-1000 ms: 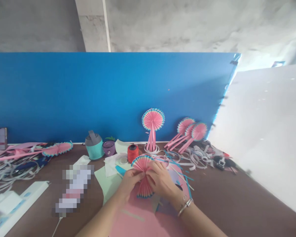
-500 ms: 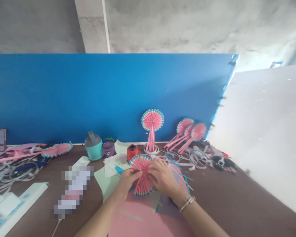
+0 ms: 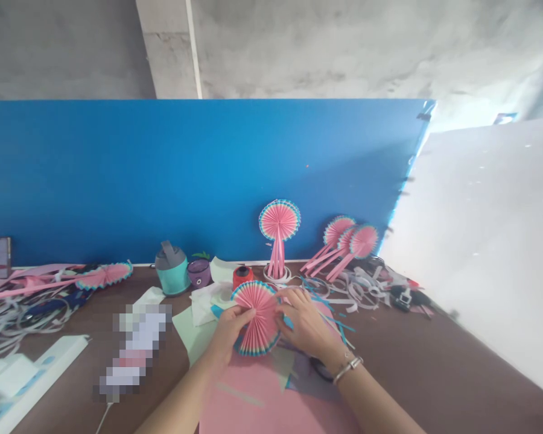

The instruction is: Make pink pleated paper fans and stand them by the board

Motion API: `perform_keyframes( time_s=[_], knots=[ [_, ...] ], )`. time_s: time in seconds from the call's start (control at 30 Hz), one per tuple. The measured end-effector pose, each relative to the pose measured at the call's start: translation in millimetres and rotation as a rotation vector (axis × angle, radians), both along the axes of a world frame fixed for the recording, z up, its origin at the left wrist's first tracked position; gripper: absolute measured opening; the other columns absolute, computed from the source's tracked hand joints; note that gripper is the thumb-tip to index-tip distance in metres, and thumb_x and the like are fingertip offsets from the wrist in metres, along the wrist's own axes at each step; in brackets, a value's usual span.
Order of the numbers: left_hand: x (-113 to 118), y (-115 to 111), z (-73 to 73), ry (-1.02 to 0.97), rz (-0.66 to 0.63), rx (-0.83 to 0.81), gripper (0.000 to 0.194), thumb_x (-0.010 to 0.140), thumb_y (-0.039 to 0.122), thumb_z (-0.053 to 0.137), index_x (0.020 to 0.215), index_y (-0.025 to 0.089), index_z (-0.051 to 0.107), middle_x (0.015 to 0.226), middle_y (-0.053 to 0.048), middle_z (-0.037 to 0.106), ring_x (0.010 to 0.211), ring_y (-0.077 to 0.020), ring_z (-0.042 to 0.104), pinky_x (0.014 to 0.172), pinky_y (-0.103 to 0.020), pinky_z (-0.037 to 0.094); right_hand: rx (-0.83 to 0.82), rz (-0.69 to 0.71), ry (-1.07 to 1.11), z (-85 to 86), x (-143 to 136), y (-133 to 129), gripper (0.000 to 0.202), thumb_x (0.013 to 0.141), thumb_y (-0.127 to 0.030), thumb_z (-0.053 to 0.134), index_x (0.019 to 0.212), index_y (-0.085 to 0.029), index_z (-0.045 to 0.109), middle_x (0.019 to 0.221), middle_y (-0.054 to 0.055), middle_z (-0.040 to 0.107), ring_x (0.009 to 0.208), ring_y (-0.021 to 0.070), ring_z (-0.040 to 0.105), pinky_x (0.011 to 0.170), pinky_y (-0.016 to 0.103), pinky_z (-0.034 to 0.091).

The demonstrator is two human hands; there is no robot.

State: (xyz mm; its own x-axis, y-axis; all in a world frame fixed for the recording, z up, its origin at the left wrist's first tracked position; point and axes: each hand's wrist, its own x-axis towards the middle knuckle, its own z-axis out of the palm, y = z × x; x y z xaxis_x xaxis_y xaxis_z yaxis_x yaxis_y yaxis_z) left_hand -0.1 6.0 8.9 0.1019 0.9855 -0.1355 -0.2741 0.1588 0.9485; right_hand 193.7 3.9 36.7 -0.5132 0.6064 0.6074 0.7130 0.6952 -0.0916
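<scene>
A round pleated paper fan [image 3: 259,322], pink with a blue-and-cream rim, is held up over the papers in front of me. My left hand [image 3: 230,330] pinches it from the left, the thumb lying on the pleats near the centre. At the fan's right edge, my right hand [image 3: 304,320] has its fingers bent against the rim; their tips partly cover that edge. Under both hands lie pink paper [image 3: 271,410] and pale green paper [image 3: 187,334]. Just behind the fan stands a red spool of thread [image 3: 243,276].
One finished fan [image 3: 279,220] stands upright at the back; several more [image 3: 364,242] lean at right. Paper strips [image 3: 359,288] litter the back right. A teal jug [image 3: 172,271], a purple pot [image 3: 199,273], a power strip [image 3: 49,367] and tangled strips [image 3: 9,322] are at left.
The fan has shifted slightly left and now looks rounder, its pleats spread more fully on the right. My right hand's fingers have moved from over the pleats to the right rim.
</scene>
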Motion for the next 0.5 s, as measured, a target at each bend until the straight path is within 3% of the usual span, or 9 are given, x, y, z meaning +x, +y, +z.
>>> perform_keyframes(
  time_s=[0.33,0.5],
  knots=[
    [-3.0,-1.0,0.6,-0.003,-0.02,0.006,0.041,0.058,0.043,0.08,0.081,0.01,0.071,0.077,-0.01,0.073,0.071,-0.023,0.068,0.066,-0.03,0.048,-0.015,0.01,-0.039,-0.8,-3.7,0.0,0.017,0.091,-0.012,0.046,0.085,-0.018,0.061,0.103,0.006,0.061,0.094,0.0208,0.051,0.084,0.037,0.039],
    [-4.7,-1.8,2.6,-0.004,-0.008,-0.001,0.041,0.06,0.044,0.08,0.082,0.011,0.071,0.079,-0.01,0.074,0.071,-0.022,0.067,0.065,-0.028,0.047,0.009,0.008,0.013,-0.1,2.7,0.7,0.01,0.09,-0.021,0.052,0.087,-0.02,0.062,0.107,0.007,0.06,0.099,0.0223,0.05,0.084,0.038,0.039]
  ],
)
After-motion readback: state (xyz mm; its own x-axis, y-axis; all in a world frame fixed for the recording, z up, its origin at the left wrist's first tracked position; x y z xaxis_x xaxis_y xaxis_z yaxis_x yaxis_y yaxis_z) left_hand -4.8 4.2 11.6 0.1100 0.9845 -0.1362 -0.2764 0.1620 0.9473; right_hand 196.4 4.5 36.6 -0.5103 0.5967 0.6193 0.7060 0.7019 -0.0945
